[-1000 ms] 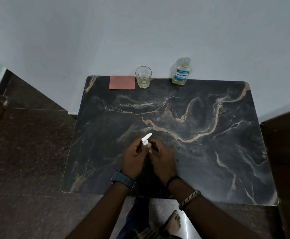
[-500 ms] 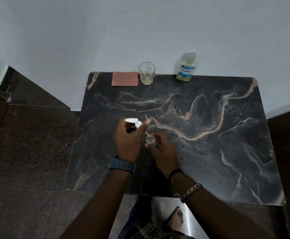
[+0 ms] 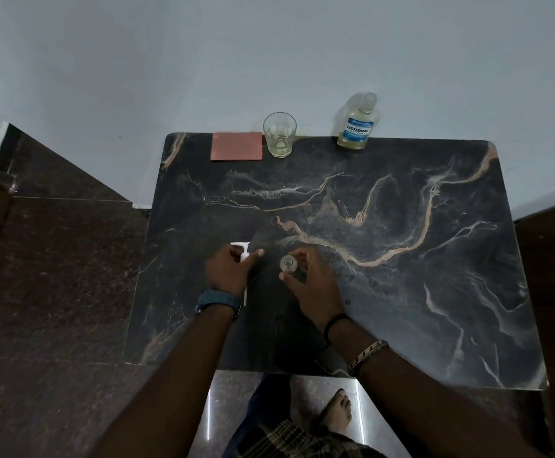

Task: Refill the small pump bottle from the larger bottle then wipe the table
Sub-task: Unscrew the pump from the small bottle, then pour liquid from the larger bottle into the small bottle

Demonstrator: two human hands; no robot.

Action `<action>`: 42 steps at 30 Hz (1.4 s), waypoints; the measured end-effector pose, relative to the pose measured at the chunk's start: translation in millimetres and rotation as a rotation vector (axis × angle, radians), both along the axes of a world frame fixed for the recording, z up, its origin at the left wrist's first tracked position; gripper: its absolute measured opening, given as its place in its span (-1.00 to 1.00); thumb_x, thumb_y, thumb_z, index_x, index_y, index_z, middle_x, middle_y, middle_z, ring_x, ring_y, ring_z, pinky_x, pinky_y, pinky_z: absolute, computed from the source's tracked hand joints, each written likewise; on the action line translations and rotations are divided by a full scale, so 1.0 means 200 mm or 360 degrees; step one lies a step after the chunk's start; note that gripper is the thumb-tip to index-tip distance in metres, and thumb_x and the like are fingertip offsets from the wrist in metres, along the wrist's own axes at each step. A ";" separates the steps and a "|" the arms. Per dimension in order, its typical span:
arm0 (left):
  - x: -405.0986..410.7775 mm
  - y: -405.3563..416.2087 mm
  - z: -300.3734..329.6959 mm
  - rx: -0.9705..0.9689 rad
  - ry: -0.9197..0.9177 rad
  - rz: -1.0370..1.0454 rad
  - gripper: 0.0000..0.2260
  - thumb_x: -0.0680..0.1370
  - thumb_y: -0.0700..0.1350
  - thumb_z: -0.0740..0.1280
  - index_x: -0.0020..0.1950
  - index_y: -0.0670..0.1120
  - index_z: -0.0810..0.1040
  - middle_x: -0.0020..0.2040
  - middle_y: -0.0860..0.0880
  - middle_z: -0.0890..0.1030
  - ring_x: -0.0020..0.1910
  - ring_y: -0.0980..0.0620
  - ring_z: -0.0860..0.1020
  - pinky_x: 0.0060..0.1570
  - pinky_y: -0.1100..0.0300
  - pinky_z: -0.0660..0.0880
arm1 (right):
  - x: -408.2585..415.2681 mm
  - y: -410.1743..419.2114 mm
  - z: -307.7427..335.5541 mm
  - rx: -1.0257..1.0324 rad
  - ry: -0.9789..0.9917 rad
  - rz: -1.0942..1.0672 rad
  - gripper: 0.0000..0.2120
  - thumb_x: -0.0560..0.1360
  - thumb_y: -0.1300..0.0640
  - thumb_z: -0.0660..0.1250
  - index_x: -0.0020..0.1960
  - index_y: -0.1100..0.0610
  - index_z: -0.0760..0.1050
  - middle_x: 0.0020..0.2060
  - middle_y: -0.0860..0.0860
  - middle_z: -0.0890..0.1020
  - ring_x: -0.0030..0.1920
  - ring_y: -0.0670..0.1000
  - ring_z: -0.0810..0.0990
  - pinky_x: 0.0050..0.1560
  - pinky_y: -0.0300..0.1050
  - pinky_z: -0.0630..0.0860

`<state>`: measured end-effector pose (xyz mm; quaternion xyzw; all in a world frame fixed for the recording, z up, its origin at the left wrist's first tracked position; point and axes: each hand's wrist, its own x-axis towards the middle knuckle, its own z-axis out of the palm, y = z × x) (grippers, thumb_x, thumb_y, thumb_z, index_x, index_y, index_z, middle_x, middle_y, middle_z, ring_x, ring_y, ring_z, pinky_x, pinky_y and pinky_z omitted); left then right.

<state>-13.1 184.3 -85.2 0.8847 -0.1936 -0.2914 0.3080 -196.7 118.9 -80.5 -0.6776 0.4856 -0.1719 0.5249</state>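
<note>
Two bare forearms with no sleeves, seen from above.
The left wrist wears a blue-grey watch point(image 3: 218, 301) with a wide strap. The right wrist wears a thin black band point(image 3: 335, 322) and a striped metal-looking bracelet point(image 3: 368, 352). Below, checked cloth point(image 3: 289, 438) and one bare foot point(image 3: 337, 411).

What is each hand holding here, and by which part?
The left hand grips the white pump head around its collar, dip tube hanging below. The right hand holds the small open bottle by its sides.

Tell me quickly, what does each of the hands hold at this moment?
Left hand: grips the white pump head, removed from the bottle.
Right hand: holds the small clear bottle, upright on the table.
</note>
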 end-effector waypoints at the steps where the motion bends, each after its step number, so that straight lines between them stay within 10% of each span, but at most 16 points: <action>1: 0.01 0.00 -0.04 0.0055 0.0004 -0.0028 -0.58 0.40 0.27 0.61 -0.24 0.01 0.52 -0.26 0.05 0.61 -0.14 -0.06 0.64 -0.25 0.13 0.47 | 0.00 0.00 0.00 0.0003 0.0002 0.0004 -0.61 0.49 0.12 0.58 0.21 -0.08 0.49 0.10 -0.12 0.67 0.12 -0.06 0.67 0.19 0.11 0.66; 13: 0.01 -0.09 -0.16 0.0243 -0.0069 -0.0157 -0.50 0.46 0.24 0.58 -0.19 -0.23 0.64 -0.19 -0.22 0.71 -0.10 -0.21 0.68 -0.19 0.10 0.40 | -0.02 -0.02 -0.01 0.0109 0.0033 0.0073 -0.31 0.46 0.11 0.64 0.51 -0.01 0.45 0.40 -0.09 0.58 0.41 -0.11 0.55 0.48 -0.01 0.52; 18: -0.02 -0.11 -0.15 0.0261 -0.0122 -0.0164 -0.53 0.44 0.25 0.59 -0.39 -0.04 0.48 -0.26 -0.13 0.70 -0.12 -0.18 0.69 -0.15 0.05 0.53 | -0.02 -0.03 0.01 0.0232 -0.0006 0.0080 -0.25 0.46 0.17 0.64 0.57 0.05 0.39 0.46 -0.07 0.54 0.46 -0.14 0.51 0.52 -0.10 0.47; 28: -0.02 -0.10 -0.18 0.0270 -0.0072 -0.0012 -0.49 0.39 0.37 0.56 -0.17 -0.06 0.58 -0.22 0.01 0.63 -0.19 0.00 0.58 -0.20 0.16 0.41 | -0.18 -0.16 0.17 0.0310 -0.0079 0.0177 -0.36 0.50 0.12 0.60 0.51 -0.03 0.44 0.45 -0.12 0.53 0.46 -0.19 0.50 0.45 -0.21 0.50; 35: 0.00 -0.07 -0.18 0.0327 -0.0124 -0.0041 -0.48 0.40 0.45 0.48 -0.19 0.00 0.54 -0.28 0.12 0.55 -0.33 0.22 0.38 -0.30 0.19 0.30 | -0.22 -0.61 0.24 -0.0005 -0.0031 -0.0384 -0.77 0.55 0.01 0.54 0.18 0.01 0.65 0.09 -0.09 0.73 0.15 -0.10 0.70 0.26 0.03 0.66; 42: 0.05 -0.02 -0.23 0.0290 -0.0108 -0.0153 -0.51 0.41 0.47 0.45 -0.09 0.04 0.64 -0.24 0.07 0.70 -0.09 -0.02 0.71 -0.12 0.15 0.47 | -0.02 -1.18 0.19 -0.0459 0.0210 -0.0578 -0.39 0.49 -0.06 0.59 0.44 0.11 0.47 0.35 0.02 0.54 0.31 -0.04 0.51 0.32 -0.16 0.47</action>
